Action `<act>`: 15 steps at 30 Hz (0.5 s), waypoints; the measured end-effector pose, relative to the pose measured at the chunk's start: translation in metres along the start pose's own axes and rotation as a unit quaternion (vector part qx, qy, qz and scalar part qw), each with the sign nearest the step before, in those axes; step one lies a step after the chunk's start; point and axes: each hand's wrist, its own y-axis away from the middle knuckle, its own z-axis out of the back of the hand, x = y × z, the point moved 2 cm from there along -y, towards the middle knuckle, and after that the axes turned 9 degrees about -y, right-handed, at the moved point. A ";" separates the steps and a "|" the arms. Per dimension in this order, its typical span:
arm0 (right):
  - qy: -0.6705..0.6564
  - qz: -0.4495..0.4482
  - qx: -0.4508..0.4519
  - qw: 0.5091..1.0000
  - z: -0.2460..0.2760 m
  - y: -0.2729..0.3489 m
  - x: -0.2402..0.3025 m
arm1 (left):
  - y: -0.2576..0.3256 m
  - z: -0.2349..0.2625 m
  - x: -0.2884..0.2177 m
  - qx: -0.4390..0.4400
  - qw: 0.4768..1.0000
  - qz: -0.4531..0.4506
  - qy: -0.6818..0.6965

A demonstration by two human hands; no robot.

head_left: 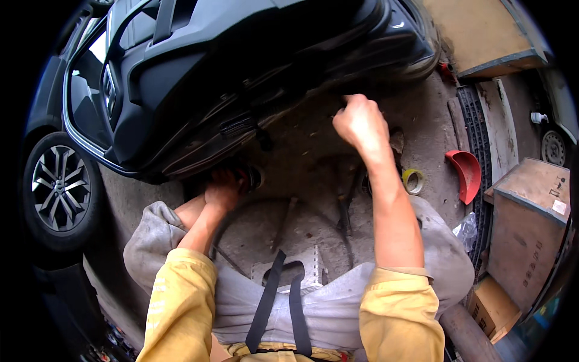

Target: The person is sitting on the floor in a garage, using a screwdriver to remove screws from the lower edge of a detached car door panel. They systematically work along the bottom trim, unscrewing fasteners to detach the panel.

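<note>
Person seated low on the concrete floor [422, 127] beside an open car door [241, 78], knees apart, working along the door's lower edge.

Right hand [360, 123]: raised, clenched into a fist at the bottom edge of the door, toward its rear corner; seems to pinch or pull something small there, though what is gripped cannot be told from this view.

Left hand [222, 192]: down under the door's lower edge near its front end, fingers curled around a dark round part [253, 178], probably a tool or fitting; shadow hides the detail.

Step in hand, as judged: both hands work the underside trim of the door. Next move calls for a steady left-hand hold while the right pulls along the edge.

On the floor to the right: yellow tape roll [414, 181], red scoop [465, 174], wooden crates [531, 223] at the far right edge.
</note>
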 end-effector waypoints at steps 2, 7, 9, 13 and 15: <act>-0.009 0.018 -0.013 1.000 -0.004 0.003 -0.006 | -0.002 -0.002 0.004 0.001 1.000 -0.001 0.019; -0.038 0.018 -0.021 0.999 -0.012 0.011 -0.009 | -0.010 0.007 0.016 0.079 0.994 0.028 0.069; -0.008 0.010 -0.016 1.000 -0.016 0.010 -0.012 | -0.019 0.059 0.011 0.181 0.974 -0.037 0.130; -0.060 0.023 0.002 0.998 -0.032 0.013 -0.019 | -0.002 0.243 0.014 0.108 0.981 -0.124 0.102; -0.082 0.019 -0.014 0.996 -0.027 0.014 -0.030 | -0.022 0.298 0.015 0.006 0.948 -0.145 0.284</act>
